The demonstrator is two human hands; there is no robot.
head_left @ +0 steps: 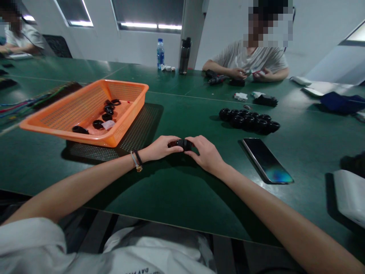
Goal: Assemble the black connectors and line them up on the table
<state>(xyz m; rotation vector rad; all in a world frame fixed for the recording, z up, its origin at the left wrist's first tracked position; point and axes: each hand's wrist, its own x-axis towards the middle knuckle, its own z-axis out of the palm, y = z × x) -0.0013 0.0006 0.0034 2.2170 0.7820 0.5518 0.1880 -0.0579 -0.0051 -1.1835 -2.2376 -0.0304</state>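
The fingers cover both ends of the black part (184, 145), so its full shape is hard to make out; it may be two pieces joined, but at this size that is uncertain. Whether its underside touches the table (171, 194) cannot be told either. A white case (352, 196) is cut off by the right edge, and a person (25, 40) at the far left is only partly in view. The near wall of the basket (128, 120) may hide some of what lies inside; several loose black pieces (107, 117) and a white scrap (108, 125) show on its floor.

The black part sits between the two hands, at the fingertips, low over the table, to the right of the basket. The phone (267, 160) lies to the right of it, with a cluster of black rings (249, 120) beyond the phone.

The left hand (164, 147) grasps the part's left end between thumb and fingers. The right hand (207, 154) pinches the right end the same way, thumb nearer the wearer, fingers curved over the far side. Both hands are only slightly open, about the part's own thickness.
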